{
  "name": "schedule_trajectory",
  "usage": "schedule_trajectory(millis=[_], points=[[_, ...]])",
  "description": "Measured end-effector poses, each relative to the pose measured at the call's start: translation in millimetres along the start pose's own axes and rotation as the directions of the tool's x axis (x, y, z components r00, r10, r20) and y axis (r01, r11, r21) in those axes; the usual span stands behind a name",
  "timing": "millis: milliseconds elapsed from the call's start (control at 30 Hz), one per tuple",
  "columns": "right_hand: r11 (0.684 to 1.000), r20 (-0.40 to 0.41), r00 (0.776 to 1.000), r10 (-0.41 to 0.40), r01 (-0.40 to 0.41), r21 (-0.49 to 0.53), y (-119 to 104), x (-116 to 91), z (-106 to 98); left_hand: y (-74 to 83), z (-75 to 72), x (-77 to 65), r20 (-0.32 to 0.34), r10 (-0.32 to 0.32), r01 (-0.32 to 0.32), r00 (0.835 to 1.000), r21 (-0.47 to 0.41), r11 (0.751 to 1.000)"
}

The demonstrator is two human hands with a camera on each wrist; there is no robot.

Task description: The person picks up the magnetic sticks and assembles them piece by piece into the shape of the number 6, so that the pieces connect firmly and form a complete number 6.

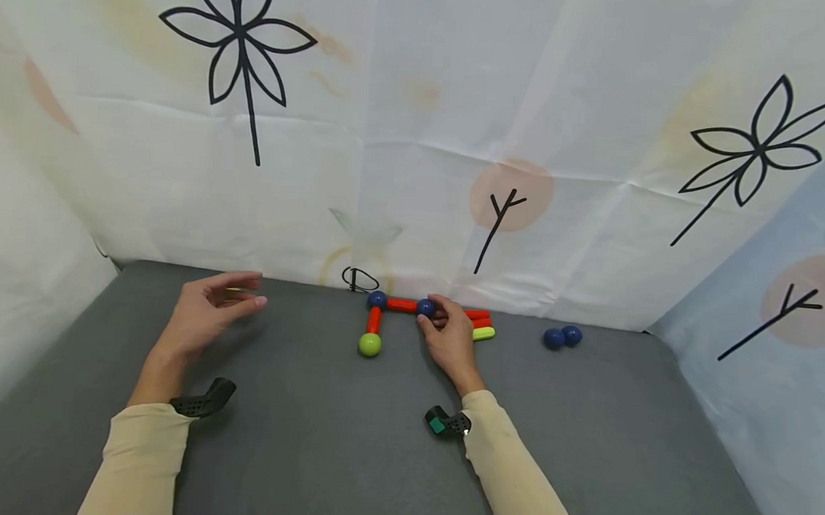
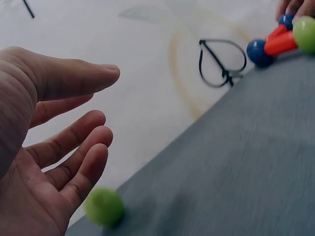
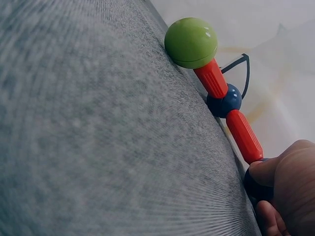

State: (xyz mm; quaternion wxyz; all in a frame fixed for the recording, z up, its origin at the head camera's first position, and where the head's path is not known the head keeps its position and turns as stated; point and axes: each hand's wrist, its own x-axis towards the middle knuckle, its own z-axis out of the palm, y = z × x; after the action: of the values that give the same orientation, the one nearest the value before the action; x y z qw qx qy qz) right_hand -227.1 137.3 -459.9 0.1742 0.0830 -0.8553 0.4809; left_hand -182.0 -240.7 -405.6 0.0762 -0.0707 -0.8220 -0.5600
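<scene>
A joined piece lies at the back of the table: a green ball (image 1: 370, 345), a red rod (image 1: 374, 320), a blue corner ball (image 1: 377, 300), another red rod (image 1: 402, 305) and an end blue ball (image 1: 426, 308). My right hand (image 1: 450, 340) pinches that end ball between thumb and fingers; the right wrist view shows the thumb against the blue ball (image 3: 257, 184). Off to the left, my left hand (image 1: 206, 314) hovers with relaxed, parted fingers and holds nothing. Beyond it in the left wrist view sits a loose green ball (image 2: 104, 206), mostly hidden in the head view.
Partly behind my right hand lie red rods (image 1: 477, 315) and a yellow-green rod (image 1: 484, 333). Farther right, two blue balls (image 1: 562, 338) sit side by side. A patterned white cloth (image 1: 425, 135) rises along the back edge of the grey table (image 1: 308, 437).
</scene>
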Motion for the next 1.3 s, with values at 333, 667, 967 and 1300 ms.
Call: schedule_trajectory(millis=[333, 667, 967, 1300], points=[[1.000, -0.007, 1.000, 0.007, -0.007, -0.005, -0.2, 0.1, -1.9, -17.4, -35.3, -21.6, -0.048, -0.075, 0.082, 0.996, 0.156, 0.984], [1.000, -0.005, 1.000, 0.011, -0.011, -0.001, -0.8, 0.6, -1.9, -33.9, -60.2, -37.3, -0.058, -0.118, 0.129, 0.991, 0.239, 0.962], [1.000, -0.001, 1.000, 0.020, -0.020, -0.007, -2.3, -0.1, -1.6, -40.8, -64.2, -39.0, 0.075, -0.192, 0.158, 0.979, 0.324, 0.933], [1.000, 0.004, 1.000, 0.027, -0.027, 0.001, -5.4, -1.4, -1.6, -37.4, -57.2, -36.1, 0.116, -0.165, 0.108, 0.979, 0.393, 0.913]])
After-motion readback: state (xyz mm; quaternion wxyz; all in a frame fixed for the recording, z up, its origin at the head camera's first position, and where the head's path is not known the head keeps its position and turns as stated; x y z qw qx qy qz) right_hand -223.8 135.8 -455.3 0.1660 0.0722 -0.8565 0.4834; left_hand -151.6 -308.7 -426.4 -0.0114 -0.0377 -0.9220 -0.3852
